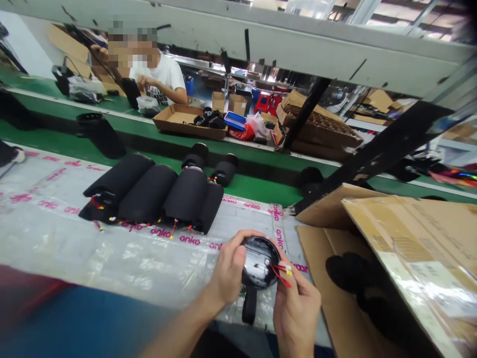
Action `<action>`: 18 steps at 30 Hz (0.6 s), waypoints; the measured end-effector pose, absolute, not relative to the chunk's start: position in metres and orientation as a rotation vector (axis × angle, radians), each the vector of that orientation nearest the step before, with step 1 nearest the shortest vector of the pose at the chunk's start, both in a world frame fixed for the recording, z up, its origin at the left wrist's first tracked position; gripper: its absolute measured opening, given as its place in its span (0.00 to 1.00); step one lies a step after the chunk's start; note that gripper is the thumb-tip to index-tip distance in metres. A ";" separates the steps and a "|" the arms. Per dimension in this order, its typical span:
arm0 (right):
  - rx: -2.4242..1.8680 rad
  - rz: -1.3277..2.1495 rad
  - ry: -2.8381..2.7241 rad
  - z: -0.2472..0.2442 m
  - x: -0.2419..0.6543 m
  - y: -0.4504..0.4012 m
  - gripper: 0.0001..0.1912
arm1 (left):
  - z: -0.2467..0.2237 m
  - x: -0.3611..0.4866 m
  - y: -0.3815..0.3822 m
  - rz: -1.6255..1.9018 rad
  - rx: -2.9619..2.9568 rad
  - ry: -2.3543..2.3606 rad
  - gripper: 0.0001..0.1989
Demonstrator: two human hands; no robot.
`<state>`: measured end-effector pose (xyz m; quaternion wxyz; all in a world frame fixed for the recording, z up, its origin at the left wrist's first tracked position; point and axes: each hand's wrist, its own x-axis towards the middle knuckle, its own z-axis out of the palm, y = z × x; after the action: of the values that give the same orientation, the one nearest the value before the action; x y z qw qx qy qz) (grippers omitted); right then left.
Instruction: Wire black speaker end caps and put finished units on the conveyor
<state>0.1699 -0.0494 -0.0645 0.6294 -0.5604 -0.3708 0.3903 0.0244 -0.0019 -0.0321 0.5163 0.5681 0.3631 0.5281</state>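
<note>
A round black housing [257, 263] with a glossy end face is held up between my two hands, above the front of the table. My left hand [229, 271] wraps its left side, thumb on the rim. From the right, my right hand [296, 301] grips its edge, fingers close to the red wires [280, 275], which end in a small white-and-yellow connector. Whether the right fingers pinch the wires I cannot tell. A black strap [249, 306] hangs below the housing. Beyond my hands, several black fabric-covered cylinders [147, 194] lie side by side, red wires showing at their near ends.
Plastic sheeting printed "anko" [141, 258] covers the table. An open cardboard box [413, 248] with black items inside stands at right. Behind runs a green conveyor [257, 184] carrying more black cylinders [225, 170]. A co-worker [167, 77] sits across, beneath an overhead beam [208, 35].
</note>
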 end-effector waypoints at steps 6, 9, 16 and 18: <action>-1.093 1.114 -0.767 -0.050 0.177 -0.051 0.25 | -0.035 0.024 -0.001 1.287 1.443 0.890 0.30; -1.077 1.148 -1.012 -0.069 0.193 -0.057 0.35 | -0.032 0.017 0.000 1.199 1.510 0.888 0.28; -1.439 1.058 -1.382 -0.113 0.181 -0.038 0.29 | 0.075 -0.062 0.001 0.977 1.854 1.052 0.24; -1.431 1.043 -1.371 -0.102 0.181 -0.015 0.28 | 0.122 -0.090 0.026 1.024 2.034 1.177 0.21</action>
<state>0.1812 -0.0154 -0.1016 0.4359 -0.5753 -0.5508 0.4191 -0.0895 0.0262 0.1215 0.2851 0.7606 0.4400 0.3829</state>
